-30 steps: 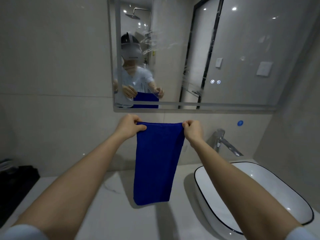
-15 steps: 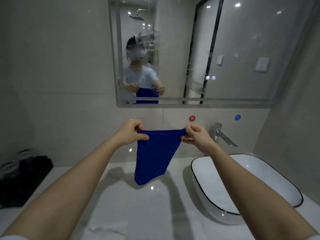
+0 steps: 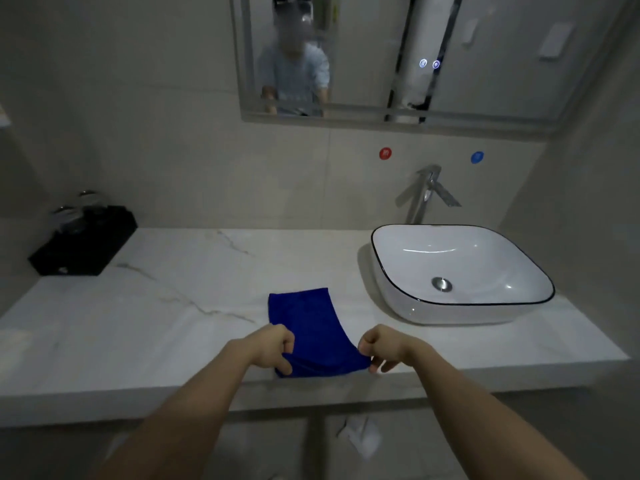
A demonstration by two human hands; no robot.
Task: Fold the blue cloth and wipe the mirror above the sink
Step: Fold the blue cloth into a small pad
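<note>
marble countertop (image 3: 138, 323) is the work surface, mirror (image 3: 485, 64) above it not wiped yet by the look of it, so I'd call this the fold stage. blue cloth (image 3: 304, 317) lies on the counter left of the basin, clear of it, far end flat on the stone, near edge lifted at the counter's front lip. left hand (image 3: 270, 348) has its fingers curled, pinching the near left corner; right hand (image 3: 384, 344) does the same on the near right corner, thumb against fingers. to fold clean, I'd say: keep both corners level and taut, carry the near edge over to the far edge, match the corners before letting go, then press the crease flat. the cloth sits skewed to the counter edge, so square it first or the fold comes out crooked. soft fabric, likely to sag mid-span if the hands drift together. containers: white sink basin (image 3: 450, 313) holds nothing I can see, only the metal drain (image 3: 441, 284) at the bottom, no water visible, faucet (image 3: 429, 192) not running. black tray (image 3: 86, 247) at far left carries a few shiny items, too blurred to name
</note>
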